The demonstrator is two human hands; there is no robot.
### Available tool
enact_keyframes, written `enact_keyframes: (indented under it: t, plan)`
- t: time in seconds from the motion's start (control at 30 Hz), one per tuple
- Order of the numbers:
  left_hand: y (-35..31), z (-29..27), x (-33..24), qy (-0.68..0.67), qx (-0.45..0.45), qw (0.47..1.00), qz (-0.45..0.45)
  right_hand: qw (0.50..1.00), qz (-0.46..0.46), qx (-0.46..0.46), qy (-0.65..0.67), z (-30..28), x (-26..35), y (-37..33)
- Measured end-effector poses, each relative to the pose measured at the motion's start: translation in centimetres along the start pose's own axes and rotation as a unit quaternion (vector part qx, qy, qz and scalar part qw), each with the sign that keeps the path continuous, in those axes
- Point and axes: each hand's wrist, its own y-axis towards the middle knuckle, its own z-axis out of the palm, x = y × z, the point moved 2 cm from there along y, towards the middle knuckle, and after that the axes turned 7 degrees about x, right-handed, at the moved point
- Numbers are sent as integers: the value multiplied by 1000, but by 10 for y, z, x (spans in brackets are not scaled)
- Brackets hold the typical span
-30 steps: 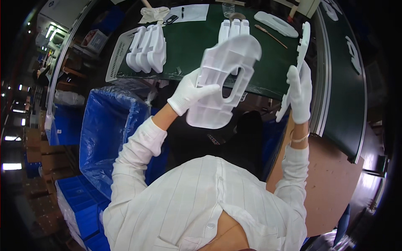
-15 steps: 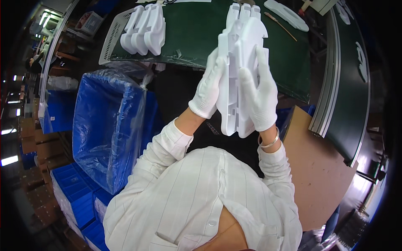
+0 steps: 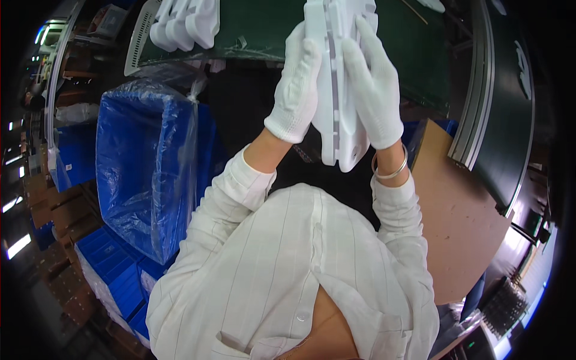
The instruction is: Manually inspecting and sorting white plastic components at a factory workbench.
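Between my two white-gloved hands is a stack of long white plastic parts [image 3: 336, 90], side by side with slots along their edges. My left hand [image 3: 295, 84] presses flat against the left side, fingers pointing away from me. On the other side my right hand [image 3: 375, 87] grips with fingers along the outer face and the thumb toward the middle. The near ends of the parts hang over the table's front edge toward my body. Their far ends run out of the top of the picture.
Several similar white parts [image 3: 186, 27] stand at the far left of the green table [image 3: 264, 36], by a white basket [image 3: 139, 42]. A plastic-lined blue bin [image 3: 135, 168] is at my left. Right of me are a cardboard sheet [image 3: 450, 222] and a dark conveyor [image 3: 507, 126] with metal rails.
My hands and the white parts have shifted upward in the picture, farther from my body. The view has tilted too, with the table and its parts now higher in the frame.
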Motion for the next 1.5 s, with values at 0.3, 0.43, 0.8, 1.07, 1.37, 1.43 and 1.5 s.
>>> enact_keyframes:
  t: [0.3,0.43,0.8,1.07,1.37,1.43,1.5]
  plan:
    - [-3,-3,7,-20,-16,999,-29,994,-25,-10,104,7,0,3]
    - [-3,-6,7,-44,-10,998,-31,998,-11,2,65,3,6,3]
    - [-2,-11,18,-12,-37,998,-43,998,67,21,4,6,16,2]
    - [-3,-8,19,-91,-34,994,-50,1000,-15,-17,20,14,9,10]
    - [-1,-6,17,-96,-37,993,-50,997,6,-33,-70,23,-1,-1]
    - [-1,-5,18,-101,-33,993,-44,987,-48,-60,-142,27,-7,-1]
    - [-1,-4,19,-111,-32,993,-39,983,-31,-43,-173,29,-14,-5]
